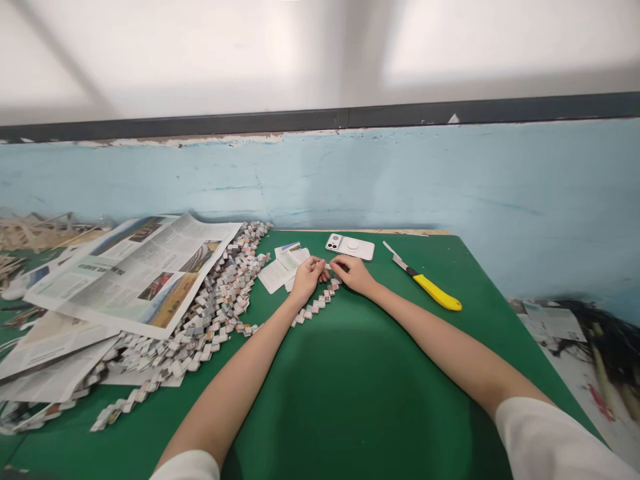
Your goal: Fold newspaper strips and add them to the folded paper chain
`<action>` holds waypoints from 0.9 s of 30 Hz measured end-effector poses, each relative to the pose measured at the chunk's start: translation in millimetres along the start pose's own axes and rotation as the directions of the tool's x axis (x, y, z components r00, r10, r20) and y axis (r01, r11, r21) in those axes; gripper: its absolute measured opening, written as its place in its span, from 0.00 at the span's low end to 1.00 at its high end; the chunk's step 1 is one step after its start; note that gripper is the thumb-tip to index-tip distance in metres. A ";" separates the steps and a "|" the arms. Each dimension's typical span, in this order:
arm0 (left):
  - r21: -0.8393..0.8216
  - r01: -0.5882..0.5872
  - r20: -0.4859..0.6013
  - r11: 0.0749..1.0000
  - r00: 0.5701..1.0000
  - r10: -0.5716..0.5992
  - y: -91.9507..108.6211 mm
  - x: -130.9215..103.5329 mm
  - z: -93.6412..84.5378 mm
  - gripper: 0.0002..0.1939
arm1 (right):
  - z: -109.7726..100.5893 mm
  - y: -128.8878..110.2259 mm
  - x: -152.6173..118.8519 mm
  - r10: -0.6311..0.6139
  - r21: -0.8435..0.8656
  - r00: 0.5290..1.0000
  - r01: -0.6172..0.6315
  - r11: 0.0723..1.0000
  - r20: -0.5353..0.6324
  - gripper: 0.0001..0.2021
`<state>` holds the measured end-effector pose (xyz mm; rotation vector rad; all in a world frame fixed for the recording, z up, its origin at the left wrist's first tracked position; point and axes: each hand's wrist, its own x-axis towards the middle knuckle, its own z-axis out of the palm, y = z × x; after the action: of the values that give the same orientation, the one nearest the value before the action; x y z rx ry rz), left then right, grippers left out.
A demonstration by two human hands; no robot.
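Your fingertips hide what sits between them, too small to make out. Your left hand and right hand each keep a pressed-together grip, pinching the end of the paper chain, which trails across the green tabletop toward the pile.

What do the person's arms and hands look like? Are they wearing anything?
Both arms are bare from short white sleeves down. The left hand and right hand wear no gloves; no rings, watch or bracelets show, though the hands are small in the picture.
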<state>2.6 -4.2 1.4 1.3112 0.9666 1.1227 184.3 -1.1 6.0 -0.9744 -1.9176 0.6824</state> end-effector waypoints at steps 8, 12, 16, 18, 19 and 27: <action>-0.005 -0.001 0.044 1.000 0.999 0.002 2.6 -1.9 0.6 0.22 | 0.8 8.5 2.4 -0.032 0.044 0.999 0.034 0.998 -0.035 0.14; 0.008 -0.001 0.063 1.000 0.998 0.001 3.8 -2.7 -0.1 0.22 | 0.4 6.5 2.8 0.003 0.051 0.998 0.000 0.999 -0.066 0.13; -0.012 0.008 0.037 1.000 0.999 -0.007 3.1 -2.4 0.2 0.22 | 1.0 4.0 3.8 -0.008 0.057 0.991 0.016 0.998 -0.133 0.12; -0.030 0.017 0.007 0.999 1.000 -0.017 1.9 -1.4 0.0 0.22 | 0.4 3.3 4.2 -0.045 0.029 0.979 0.052 0.998 -0.199 0.11; -0.042 0.022 -0.010 0.999 1.000 -0.023 1.1 -0.7 -0.3 0.22 | -0.1 3.2 4.3 -0.057 0.017 0.971 0.063 0.998 -0.232 0.11; -0.055 0.056 -0.027 0.997 0.998 -0.057 -0.9 3.0 -1.4 0.27 | -1.5 2.9 1.0 -0.067 0.129 0.964 0.103 0.986 -0.259 0.07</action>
<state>2.0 -0.9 0.6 1.2199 0.9821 1.1197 186.4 1.4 5.1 -0.8417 -1.6534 0.6036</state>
